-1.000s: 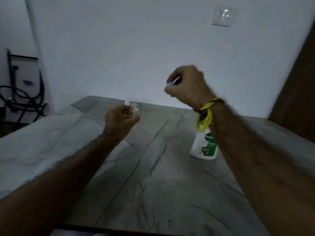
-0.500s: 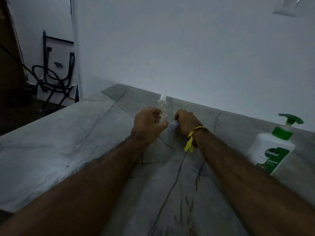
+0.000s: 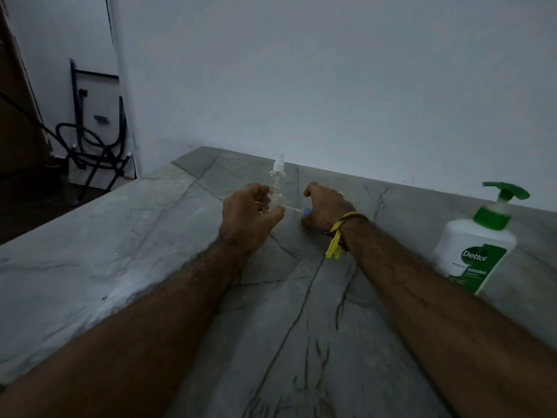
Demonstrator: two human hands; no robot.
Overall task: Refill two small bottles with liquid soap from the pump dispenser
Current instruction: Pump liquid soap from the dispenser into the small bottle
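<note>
So the left hand (image 3: pixel 251 217) has its fingers curled around a small clear bottle (image 3: pixel 275 199), keeping it upright on the grey stone table (image 3: pixel 150 267), probably so it won't tip with its top off. Right behind it stands a second clear bottle (image 3: pixel 278 173) with its spray top on, close enough that it's hard to say if the two touch. The right hand (image 3: pixel 325 208) rests on the table just beside them, fingers curled down around a blue cap with a thin white dip tube (image 3: pixel 297 210) that points toward the left thumb; looks like it's parking the cap there.

The Dettol pump dispenser (image 3: pixel 479 242) sits well off to the right, nozzle aimed right. Plenty of open tabletop between it and the bottles, so either could slide over. The bottles are near the far edge by the wall, not much room behind.
</note>
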